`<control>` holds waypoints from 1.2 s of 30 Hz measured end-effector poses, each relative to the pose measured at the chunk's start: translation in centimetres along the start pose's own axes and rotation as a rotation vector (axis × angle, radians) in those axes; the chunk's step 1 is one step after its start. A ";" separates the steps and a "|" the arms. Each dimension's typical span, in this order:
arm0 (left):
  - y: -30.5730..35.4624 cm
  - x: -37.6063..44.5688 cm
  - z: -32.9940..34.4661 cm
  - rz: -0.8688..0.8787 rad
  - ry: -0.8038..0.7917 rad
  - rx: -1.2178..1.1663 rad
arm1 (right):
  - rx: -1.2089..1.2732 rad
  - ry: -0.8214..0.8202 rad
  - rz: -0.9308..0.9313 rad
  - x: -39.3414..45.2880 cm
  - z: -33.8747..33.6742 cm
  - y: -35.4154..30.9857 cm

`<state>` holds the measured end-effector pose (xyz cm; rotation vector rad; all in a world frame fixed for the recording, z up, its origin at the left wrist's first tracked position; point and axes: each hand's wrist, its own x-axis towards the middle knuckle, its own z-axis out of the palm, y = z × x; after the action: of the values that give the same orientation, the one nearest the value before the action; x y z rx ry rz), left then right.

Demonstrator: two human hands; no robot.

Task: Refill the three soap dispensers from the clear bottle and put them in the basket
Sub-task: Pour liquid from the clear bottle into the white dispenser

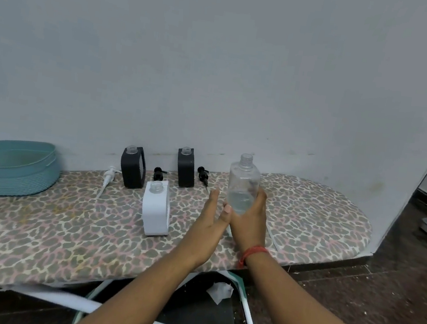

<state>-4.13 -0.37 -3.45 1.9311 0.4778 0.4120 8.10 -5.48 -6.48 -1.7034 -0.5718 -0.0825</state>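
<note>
Pouring is the step in hand: right hand (pixel 250 217) grips the clear plastic bottle (pixel 243 184) (uncapped, upright), left hand (pixel 212 215) open beside it. Next, tilt it over the white square dispenser (pixel 156 208) left of the bottle; two black dispensers (pixel 133 168) and teal basket (pixel 12 166) stand beyond, further left.

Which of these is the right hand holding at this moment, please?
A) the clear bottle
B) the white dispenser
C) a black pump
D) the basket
A: the right hand grips the clear bottle low on its body, upright and uncapped above the board, while the white dispenser, the black pumps and the basket rest untouched.
</note>
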 end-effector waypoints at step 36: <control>-4.9 0.7 -12.9 -0.160 0.301 0.573 | -0.806 -0.413 -0.567 1.6 2.9 -3.7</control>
<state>-10.52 11.90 -2.90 2.3646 1.0281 0.5016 7.25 -1.82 -3.18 -2.2932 -1.4688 -0.4172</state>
